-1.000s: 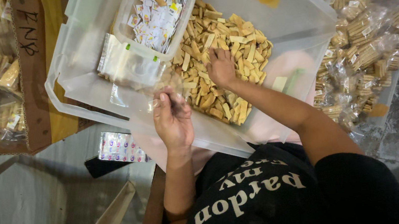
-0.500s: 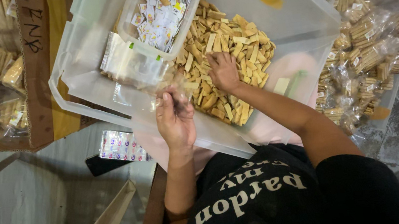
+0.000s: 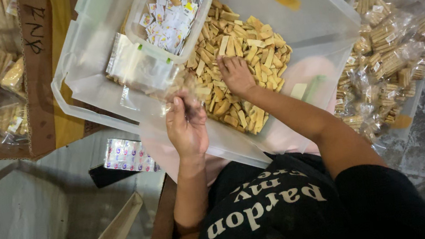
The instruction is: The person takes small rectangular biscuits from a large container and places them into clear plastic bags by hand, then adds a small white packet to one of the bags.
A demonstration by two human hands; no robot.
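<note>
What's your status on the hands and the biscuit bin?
Left hand pinching clear bag open. Right hand down on biscuit sticks in clear bin. Small label tub beside, not blocking.

The large clear bin (image 3: 319, 27) is open on top, so the heap of tan biscuit sticks (image 3: 238, 63) can be reached from above. The small tub of sachets (image 3: 171, 12) sits over its left part and blocks that side. The left hand (image 3: 186, 122) and its clear bag (image 3: 145, 71) crowd the near rim. To the right, packed biscuit bags (image 3: 387, 57) lie just beside the bin wall.
</note>
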